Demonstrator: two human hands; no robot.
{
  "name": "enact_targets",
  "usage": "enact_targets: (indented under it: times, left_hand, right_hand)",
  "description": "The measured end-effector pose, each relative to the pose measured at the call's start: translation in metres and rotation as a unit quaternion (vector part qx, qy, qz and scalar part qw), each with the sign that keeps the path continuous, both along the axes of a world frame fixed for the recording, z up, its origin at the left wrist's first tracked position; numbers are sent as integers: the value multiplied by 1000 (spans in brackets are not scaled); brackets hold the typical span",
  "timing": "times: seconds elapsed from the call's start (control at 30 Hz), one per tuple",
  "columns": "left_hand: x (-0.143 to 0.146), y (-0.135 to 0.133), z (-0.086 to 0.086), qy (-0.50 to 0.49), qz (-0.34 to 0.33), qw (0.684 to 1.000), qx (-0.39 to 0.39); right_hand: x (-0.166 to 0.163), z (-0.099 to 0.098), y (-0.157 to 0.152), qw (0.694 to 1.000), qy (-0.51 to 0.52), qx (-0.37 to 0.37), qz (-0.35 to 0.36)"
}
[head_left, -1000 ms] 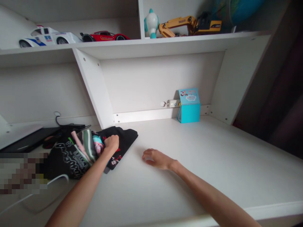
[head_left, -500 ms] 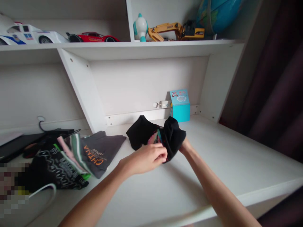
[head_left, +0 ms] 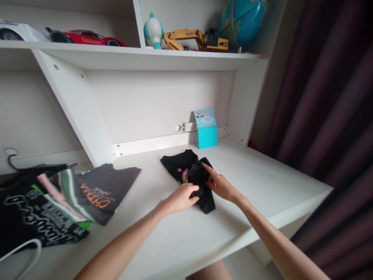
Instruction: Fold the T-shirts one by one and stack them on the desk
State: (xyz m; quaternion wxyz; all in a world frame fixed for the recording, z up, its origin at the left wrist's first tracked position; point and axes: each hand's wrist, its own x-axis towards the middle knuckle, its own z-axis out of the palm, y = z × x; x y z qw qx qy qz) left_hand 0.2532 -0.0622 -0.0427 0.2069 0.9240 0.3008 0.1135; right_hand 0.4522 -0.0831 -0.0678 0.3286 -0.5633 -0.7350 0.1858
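A black T-shirt (head_left: 177, 161) with a small coloured print lies partly bunched on the white desk (head_left: 250, 171). My left hand (head_left: 182, 197) is at its near left edge, fingers and thumb closed on the cloth. From the right, my right hand (head_left: 223, 186) grips a raised fold; its index finger stretches along the top while the other fingers curl into the fabric. Part of the print is covered by the folded cloth. To the left lie a grey T-shirt (head_left: 101, 184) with orange lettering and a black garment (head_left: 43, 221) with white lettering.
A blue desk calendar (head_left: 206, 136) stands at the back beside a power strip (head_left: 190, 126). Above, the shelf (head_left: 163, 56) holds a toy excavator (head_left: 189, 37), a red toy car (head_left: 87, 37) and a globe (head_left: 247, 21). A white hanger (head_left: 36, 249) lies front left. Dark curtains (head_left: 320, 116) hang right.
The black T-shirt has gone from lifted and bunched to lying flatter on the desk. My right hand has come from behind the cloth onto its top. The view has shifted right.
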Motion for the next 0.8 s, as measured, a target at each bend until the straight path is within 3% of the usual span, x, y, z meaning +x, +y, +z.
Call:
enact_targets:
  times: [0.13, 0.27, 0.4, 0.47, 0.6, 0.7, 0.8]
  left_hand:
    - [-3, -26, 17, -4, -59, 998, 2]
    - [-4, -62, 36, 45, -122, 991, 27]
    - [-3, -86, 48, 68, -163, 982, 65]
    - [-7, -90, 54, 62, -136, 987, 58]
    - [-21, -79, 67, 109, -32, 993, 42]
    - [-30, -63, 78, 149, 22, 983, 109]
    - [-34, -54, 98, 77, 70, 972, 209]
  right_hand:
    - [12, 2, -7, 999, -18, 15, -25]
    - [12, 16, -20, 992, -42, 88, -81]
    - [6, 28, -37, 986, -140, 95, 5]
    - [10, 33, -44, 982, -159, 96, 15]
    - [31, 52, -57, 964, -155, 165, -138]
    - [45, 82, -72, 938, -68, 274, -202]
    - [50, 117, -96, 902, 49, 376, -208]
